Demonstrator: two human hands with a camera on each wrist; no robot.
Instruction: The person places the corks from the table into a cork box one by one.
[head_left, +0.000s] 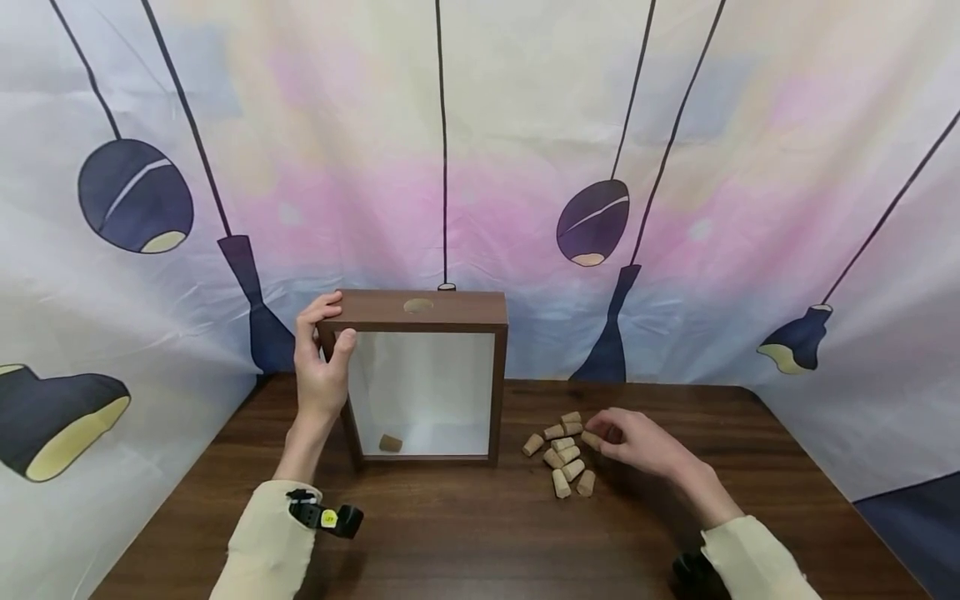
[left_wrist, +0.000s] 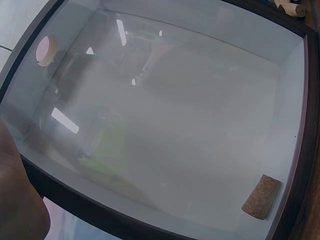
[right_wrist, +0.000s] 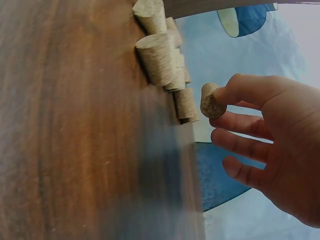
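Head view, left hand: the left hand (head_left: 321, 367) is curled round the upper left corner of the upright shadow box (head_left: 424, 310), thumb on the front edge, fingers over the top; one cork inside (head_left: 390, 442) is seen low behind the glass, below and right of that hand
Head view, right hand: the right hand (head_left: 637, 442) is lowered to the desk (head_left: 450, 533), a cork (head_left: 591, 439) pinched at its fingertips; the loose corks (head_left: 564, 454) are heaped just left of it
Left wrist view: the glass front (left_wrist: 165, 115) is filled with reflections; the cork inside (left_wrist: 262, 197) is lodged in the far lower corner
Right wrist view: the pinched cork (right_wrist: 212, 101) is held between thumb and forefinger, just clear of the pile (right_wrist: 162, 60), the other fingers loosely bent
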